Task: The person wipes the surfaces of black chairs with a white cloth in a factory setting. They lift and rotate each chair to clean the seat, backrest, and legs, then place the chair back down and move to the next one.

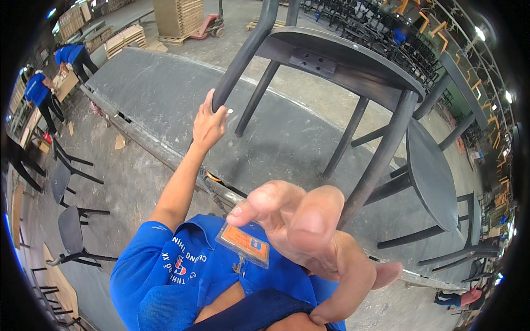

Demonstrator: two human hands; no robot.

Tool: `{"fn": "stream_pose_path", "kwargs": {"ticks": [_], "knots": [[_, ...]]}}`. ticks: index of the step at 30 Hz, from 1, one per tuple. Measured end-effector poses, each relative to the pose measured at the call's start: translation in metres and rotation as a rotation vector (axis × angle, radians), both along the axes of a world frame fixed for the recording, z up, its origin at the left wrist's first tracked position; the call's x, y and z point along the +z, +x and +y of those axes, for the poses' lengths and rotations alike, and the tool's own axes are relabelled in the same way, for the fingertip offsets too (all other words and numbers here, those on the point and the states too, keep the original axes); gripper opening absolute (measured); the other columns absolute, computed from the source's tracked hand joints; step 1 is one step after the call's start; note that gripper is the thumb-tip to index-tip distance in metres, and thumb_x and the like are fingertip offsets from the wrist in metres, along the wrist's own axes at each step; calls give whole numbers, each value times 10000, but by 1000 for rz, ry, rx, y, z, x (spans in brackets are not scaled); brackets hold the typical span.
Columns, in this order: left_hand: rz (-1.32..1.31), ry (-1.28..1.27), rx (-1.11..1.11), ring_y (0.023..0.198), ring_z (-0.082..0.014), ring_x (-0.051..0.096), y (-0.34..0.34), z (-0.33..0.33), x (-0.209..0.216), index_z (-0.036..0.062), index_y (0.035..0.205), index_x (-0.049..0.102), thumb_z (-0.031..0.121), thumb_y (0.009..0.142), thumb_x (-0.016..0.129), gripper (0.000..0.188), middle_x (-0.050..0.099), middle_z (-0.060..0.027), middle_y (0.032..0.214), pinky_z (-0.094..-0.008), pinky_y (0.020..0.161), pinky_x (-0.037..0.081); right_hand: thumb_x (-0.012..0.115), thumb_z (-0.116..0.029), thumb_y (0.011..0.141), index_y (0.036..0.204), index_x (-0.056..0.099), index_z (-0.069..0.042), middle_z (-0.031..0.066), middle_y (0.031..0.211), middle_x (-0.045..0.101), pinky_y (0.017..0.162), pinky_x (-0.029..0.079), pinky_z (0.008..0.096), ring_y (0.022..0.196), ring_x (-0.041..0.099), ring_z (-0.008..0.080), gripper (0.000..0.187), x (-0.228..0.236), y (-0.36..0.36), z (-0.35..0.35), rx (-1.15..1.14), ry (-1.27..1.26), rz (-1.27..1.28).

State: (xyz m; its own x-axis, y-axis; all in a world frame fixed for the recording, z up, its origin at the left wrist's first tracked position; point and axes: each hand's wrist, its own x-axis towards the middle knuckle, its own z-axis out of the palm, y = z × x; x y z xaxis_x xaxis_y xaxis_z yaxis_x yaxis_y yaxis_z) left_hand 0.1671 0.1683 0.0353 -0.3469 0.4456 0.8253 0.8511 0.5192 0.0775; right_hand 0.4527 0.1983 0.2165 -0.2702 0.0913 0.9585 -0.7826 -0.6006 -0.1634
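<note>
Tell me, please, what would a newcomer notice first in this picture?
First, the right hand, looming large near the camera at lower centre. Next, above it, a big dark chair over the grey worktop, the left hand at one leg. Then, at right, a second dark chair.

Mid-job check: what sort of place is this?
Probably a furniture factory: a dark chair stands on a long grey table, more chairs line the left side, and a red pallet jack sits behind.
</note>
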Motion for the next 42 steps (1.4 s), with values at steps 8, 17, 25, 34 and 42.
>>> {"fn": "stream_pose_path", "kwargs": {"ticks": [8,17,25,34,42], "knots": [[-50,-10,11,1054,-369,546,-5,3,-3,156,957,615,150,806,667,161,379,-173,1395,-440,816,503,422,-612,873,1017,591,-155,203,1404,367,969,381,554,1246,393,432,508,-9,-7,-6,-179,-97,69],[-65,-25,29,1056,-355,550,-3,7,1,162,959,623,154,815,663,150,386,-150,1396,-437,809,505,551,-446,851,773,630,-51,345,1250,407,1035,159,634,1241,326,492,410,-47,22,9,226,-98,-411],[-37,-11,33,993,-343,562,-3,8,4,157,935,619,164,793,682,156,389,-149,1377,-423,772,513,671,-217,684,766,660,-42,249,1163,477,1060,176,565,1243,346,419,193,-69,23,11,98,71,-266],[34,10,41,971,-357,569,-1,2,-3,156,935,615,190,817,658,130,408,-155,1368,-422,768,512,701,-149,735,795,699,-71,180,1138,545,1075,231,549,1174,465,357,99,-52,21,37,-148,259,-264],[9,36,29,979,-352,554,4,-10,-4,129,896,597,165,792,679,138,389,-169,1386,-420,786,498,684,-220,815,1332,485,-136,189,1391,360,1049,284,515,1289,310,415,560,-3,-15,138,-2470,888,-363]]}}
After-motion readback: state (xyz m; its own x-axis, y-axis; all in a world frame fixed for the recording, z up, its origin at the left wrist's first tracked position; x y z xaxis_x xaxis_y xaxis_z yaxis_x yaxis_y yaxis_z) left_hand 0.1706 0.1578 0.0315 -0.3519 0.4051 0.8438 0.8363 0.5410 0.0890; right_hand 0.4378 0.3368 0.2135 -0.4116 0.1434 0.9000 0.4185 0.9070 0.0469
